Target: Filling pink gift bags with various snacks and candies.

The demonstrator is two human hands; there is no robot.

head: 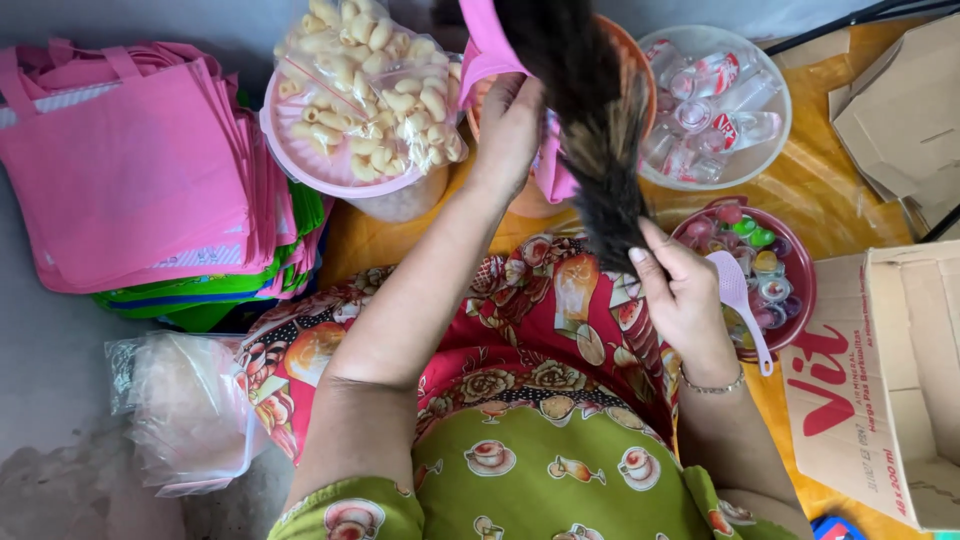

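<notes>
My left hand (pixel 510 125) reaches forward and grips the edge of a pink fabric bag (pixel 478 50), held up in front of an orange bowl (pixel 640 55). A lock of dark hair (pixel 590 120) hangs down through the middle of the view. My right hand (pixel 685 295) is raised beside my lap, and its thumb and fingers close on the tip of that hair. Just right of this hand a pink plastic spoon (pixel 738 295) rests in a dark red bowl (pixel 803 285) of small coloured jelly cups.
A stack of pink bags (pixel 130 170) lies at the left, with green ones beneath. Bagged puffed snacks (pixel 365 80) sit on a pink basin. A clear bowl (pixel 775 135) holds sealed water cups. An open cardboard box (pixel 880 380) stands at the right, and clear plastic bags (pixel 185 410) lie lower left.
</notes>
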